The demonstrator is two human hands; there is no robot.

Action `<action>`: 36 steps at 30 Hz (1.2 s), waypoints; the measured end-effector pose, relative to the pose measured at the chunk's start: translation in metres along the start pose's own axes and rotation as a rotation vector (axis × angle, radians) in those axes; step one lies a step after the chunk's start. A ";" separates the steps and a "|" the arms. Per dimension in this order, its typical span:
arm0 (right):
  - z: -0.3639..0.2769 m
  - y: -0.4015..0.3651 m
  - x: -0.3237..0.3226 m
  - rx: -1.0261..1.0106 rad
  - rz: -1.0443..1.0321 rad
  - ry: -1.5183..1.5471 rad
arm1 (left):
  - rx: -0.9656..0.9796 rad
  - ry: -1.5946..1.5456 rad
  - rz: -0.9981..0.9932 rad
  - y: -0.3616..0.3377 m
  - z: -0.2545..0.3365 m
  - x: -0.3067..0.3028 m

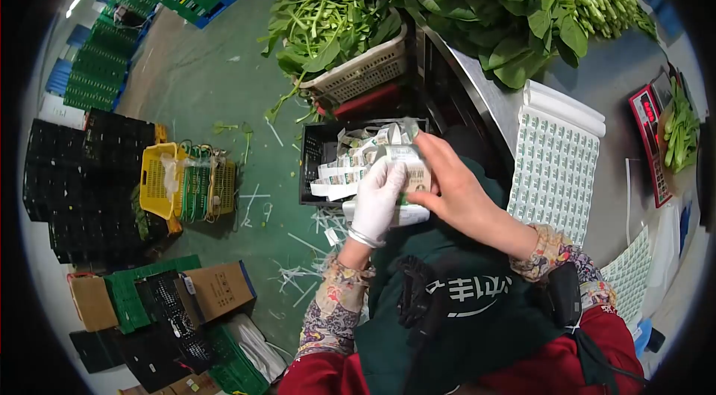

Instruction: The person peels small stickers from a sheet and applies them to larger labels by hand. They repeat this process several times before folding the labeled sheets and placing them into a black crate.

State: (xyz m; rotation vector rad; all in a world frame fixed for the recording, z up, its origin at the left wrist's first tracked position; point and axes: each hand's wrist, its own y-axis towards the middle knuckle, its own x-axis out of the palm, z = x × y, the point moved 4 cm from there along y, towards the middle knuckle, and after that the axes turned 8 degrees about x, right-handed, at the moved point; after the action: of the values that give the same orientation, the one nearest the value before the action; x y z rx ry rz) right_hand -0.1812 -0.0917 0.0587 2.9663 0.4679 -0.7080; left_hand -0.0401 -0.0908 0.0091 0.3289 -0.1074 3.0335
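Green floor (pixel 216 82), table edge (pixel 477 96), hands (pixel 377 201) gripping labels (pixel 414 171)

- A single view, from a camera worn on the head, facing forward and steeply down over the person's own chest.
- Wide fisheye picture with a dark round border.
- Left hand (pixel 377 201) and right hand (pixel 456 193) sit close at centre, with the floor (pixel 224 82) to the left and the tabletop (pixel 619 74) to the right.
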 end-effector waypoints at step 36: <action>0.053 0.004 0.014 0.214 0.068 -0.020 | -0.152 0.065 0.065 -0.030 -0.041 -0.016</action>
State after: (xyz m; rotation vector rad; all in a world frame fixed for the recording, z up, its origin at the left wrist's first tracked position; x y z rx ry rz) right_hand -0.1913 -0.0981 0.0050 3.1508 0.3059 -0.8288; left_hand -0.0302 -0.0594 -0.0327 0.2186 -0.3490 3.0716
